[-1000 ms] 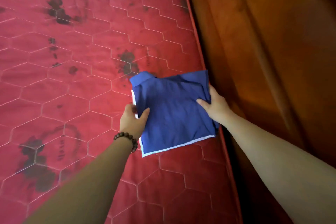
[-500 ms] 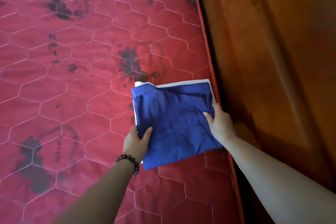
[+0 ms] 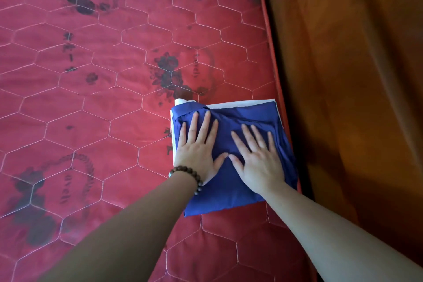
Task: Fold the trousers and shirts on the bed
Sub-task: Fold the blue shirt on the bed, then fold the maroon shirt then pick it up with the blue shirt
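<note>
Lying folded into a rough square near the right edge of the red quilted bed [image 3: 96, 107], the blue shirt [image 3: 231, 192] shows white cloth along its far and left edges. The left hand [image 3: 196, 151] and the right hand [image 3: 258, 162] both rest flat on top of it, side by side, fingers [image 3: 207, 121] straight and spread, thumbs nearly touching, gripping nothing. A beaded bracelet [image 3: 188, 175] circles the left wrist, and an orange curtain [image 3: 348, 80] hangs just right of the bed.
</note>
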Action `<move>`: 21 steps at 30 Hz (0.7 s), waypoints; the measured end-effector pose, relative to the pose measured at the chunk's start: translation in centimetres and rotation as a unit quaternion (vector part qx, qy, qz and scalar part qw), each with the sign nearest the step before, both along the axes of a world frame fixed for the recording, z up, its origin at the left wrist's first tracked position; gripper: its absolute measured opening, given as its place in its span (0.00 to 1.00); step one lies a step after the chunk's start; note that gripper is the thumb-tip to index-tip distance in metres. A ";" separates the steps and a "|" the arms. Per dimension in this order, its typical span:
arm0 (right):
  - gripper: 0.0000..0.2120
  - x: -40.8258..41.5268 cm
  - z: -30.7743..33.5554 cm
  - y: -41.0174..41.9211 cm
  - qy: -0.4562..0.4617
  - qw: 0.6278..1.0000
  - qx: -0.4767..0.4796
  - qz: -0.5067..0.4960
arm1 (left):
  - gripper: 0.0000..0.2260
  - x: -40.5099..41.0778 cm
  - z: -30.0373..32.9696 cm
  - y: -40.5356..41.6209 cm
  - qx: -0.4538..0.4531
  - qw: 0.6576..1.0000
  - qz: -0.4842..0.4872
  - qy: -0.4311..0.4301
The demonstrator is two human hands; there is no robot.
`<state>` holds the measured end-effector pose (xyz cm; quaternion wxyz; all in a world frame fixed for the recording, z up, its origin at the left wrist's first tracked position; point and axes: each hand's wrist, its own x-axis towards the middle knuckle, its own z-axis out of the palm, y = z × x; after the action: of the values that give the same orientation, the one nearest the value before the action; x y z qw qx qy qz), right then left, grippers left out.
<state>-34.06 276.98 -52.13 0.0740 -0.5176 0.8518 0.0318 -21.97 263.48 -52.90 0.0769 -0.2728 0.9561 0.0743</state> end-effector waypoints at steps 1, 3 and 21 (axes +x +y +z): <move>0.28 -0.2 -0.5 0.4 0.006 1.000 -0.002 -0.015 | 0.37 -0.2 -0.6 0.0 0.003 1.000 -0.003 -0.006; 0.29 -0.1 -1.3 0.9 0.024 0.998 -0.007 -0.057 | 0.37 -0.4 -1.4 0.1 0.008 1.000 0.004 -0.011; 0.28 5.6 10.0 -0.2 -0.076 0.987 -0.026 -0.141 | 0.32 8.3 10.9 -1.7 0.131 0.982 0.124 0.060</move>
<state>-28.49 276.80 -42.10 0.1284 -0.3947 0.9089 -0.0409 -13.64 261.78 -42.01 0.0445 -0.3721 0.8996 0.2242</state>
